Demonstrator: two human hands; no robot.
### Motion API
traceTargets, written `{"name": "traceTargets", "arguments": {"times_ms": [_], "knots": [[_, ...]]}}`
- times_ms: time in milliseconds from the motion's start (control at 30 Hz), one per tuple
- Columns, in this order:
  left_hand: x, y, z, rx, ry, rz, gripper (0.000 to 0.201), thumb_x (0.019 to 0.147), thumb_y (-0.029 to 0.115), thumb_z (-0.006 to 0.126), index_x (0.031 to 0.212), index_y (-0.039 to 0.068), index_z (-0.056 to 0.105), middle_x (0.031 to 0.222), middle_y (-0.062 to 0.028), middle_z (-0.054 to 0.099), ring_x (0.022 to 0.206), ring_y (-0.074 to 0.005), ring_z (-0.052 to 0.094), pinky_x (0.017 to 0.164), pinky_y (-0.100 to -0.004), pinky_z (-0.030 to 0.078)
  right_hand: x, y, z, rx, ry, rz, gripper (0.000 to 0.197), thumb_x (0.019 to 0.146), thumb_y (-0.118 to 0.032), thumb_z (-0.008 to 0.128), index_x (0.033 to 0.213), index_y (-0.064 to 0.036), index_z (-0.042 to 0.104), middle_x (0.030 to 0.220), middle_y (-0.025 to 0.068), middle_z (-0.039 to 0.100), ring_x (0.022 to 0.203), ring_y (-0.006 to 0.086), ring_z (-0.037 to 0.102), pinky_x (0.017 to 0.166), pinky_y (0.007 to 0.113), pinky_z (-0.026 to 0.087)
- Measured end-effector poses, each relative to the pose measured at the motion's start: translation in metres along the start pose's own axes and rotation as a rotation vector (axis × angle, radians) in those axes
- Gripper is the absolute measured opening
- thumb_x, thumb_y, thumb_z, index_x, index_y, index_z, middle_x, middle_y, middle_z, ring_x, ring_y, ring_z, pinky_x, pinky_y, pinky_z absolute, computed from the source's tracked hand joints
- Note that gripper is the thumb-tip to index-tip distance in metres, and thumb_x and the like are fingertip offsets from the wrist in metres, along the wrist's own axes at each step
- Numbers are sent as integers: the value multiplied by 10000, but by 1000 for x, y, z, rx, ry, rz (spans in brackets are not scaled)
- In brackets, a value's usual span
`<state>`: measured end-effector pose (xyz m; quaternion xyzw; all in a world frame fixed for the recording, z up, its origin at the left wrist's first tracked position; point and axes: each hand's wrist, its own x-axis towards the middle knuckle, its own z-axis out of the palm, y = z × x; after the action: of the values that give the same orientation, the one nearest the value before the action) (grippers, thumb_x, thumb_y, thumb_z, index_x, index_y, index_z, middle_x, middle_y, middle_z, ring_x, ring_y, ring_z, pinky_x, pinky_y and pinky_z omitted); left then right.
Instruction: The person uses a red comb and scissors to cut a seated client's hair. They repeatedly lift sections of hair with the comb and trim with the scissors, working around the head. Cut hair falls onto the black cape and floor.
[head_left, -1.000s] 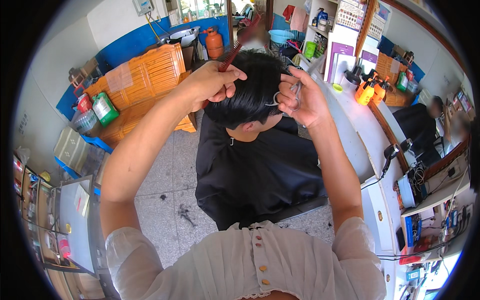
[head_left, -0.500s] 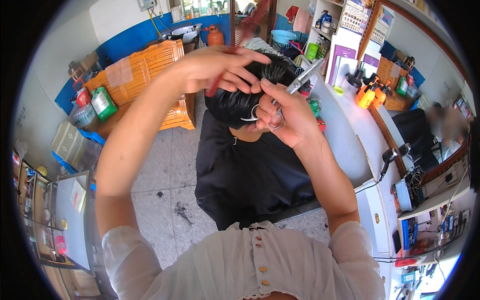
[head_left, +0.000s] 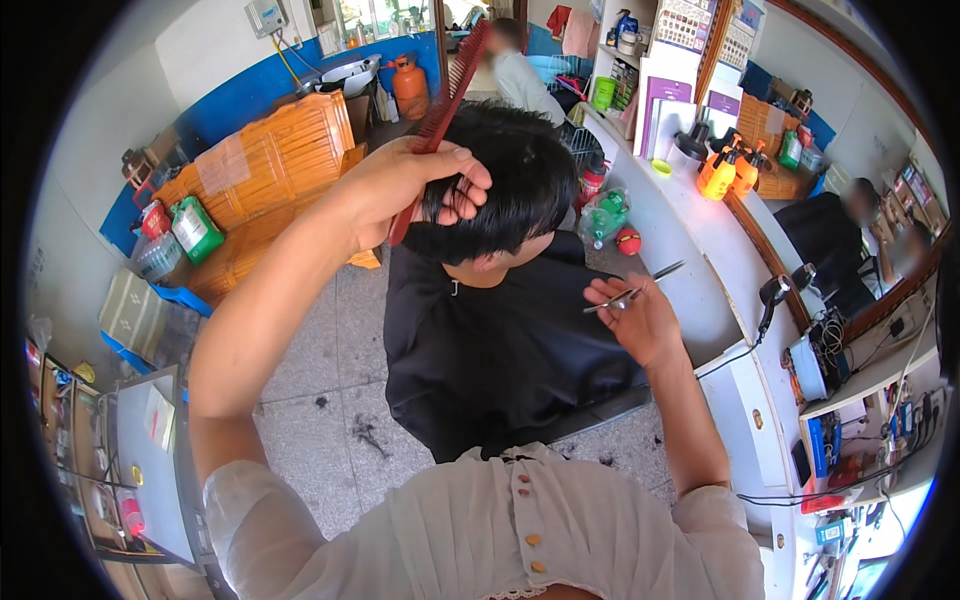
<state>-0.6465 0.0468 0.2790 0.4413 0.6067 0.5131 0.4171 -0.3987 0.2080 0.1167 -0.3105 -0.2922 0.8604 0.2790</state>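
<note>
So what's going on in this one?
A person has both hands busy beside someone in a black cape. The left hand holds a red comb, its teeth pointing up and away, with the fingers at the dark hair. The right hand holds scissors lower down, away from the head, so the blades are not at the hair right now. Dark tufts lie on the floor.

One red comb (head_left: 452, 95) and one pair of scissors (head_left: 628, 296) with you
Outside the mirror (head_left: 850, 195), you have one seated person (head_left: 510, 170), one black cape (head_left: 490, 350) and one background person (head_left: 525, 82); around you, count one wooden settee (head_left: 262, 165), one orange gas cylinder (head_left: 409, 92), one hair dryer (head_left: 773, 291), one white tabletop (head_left: 712, 212) and one green bag (head_left: 196, 232).
</note>
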Motion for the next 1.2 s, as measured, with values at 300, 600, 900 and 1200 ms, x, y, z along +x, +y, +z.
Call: {"name": "traceTargets", "arguments": {"times_ms": [300, 600, 900, 1200], "knots": [[-21, -1, 1, 41, -8, 4, 238, 927, 218, 470, 880, 25, 599, 802, -54, 601, 681, -109, 564, 555, -208, 418, -42, 12, 81, -286, -1034, 24, 439, 827, -350, 594, 1032, 30, 513, 828, 166, 628, 653, 239, 653, 496, 248, 501], [-26, -6, -8, 2, -34, -16, 228, 920, 192, 466, 888, 27, 620, 808, -45, 622, 686, -92, 581, 563, -198, 428, -4, 22, 103, -184, -979, -5, 481, 854, -357, 562, 1095, 54, 494, 807, 144, 617, 560, 173, 617, 426, 201, 448], [-28, -8, -12, 21, -51, -29, 243, 912, 245, 502, 876, 26, 600, 806, -61, 609, 683, -113, 569, 546, -212, 413, -8, 22, 103, -57, -980, 49, 390, 829, -222, 594, 1091, 55, 514, 793, 156, 624, 578, 208, 629, 458, 219, 489], [-29, -12, -25, 50, -120, -30, 247, 914, 240, 498, 874, 20, 601, 800, -67, 617, 679, -110, 577, 551, -208, 422, -30, 26, 102, -351, -1100, 136, 422, 833, -281, 596, 1059, 66, 516, 802, 178, 634, 614, 226, 654, 463, 231, 502]]}}
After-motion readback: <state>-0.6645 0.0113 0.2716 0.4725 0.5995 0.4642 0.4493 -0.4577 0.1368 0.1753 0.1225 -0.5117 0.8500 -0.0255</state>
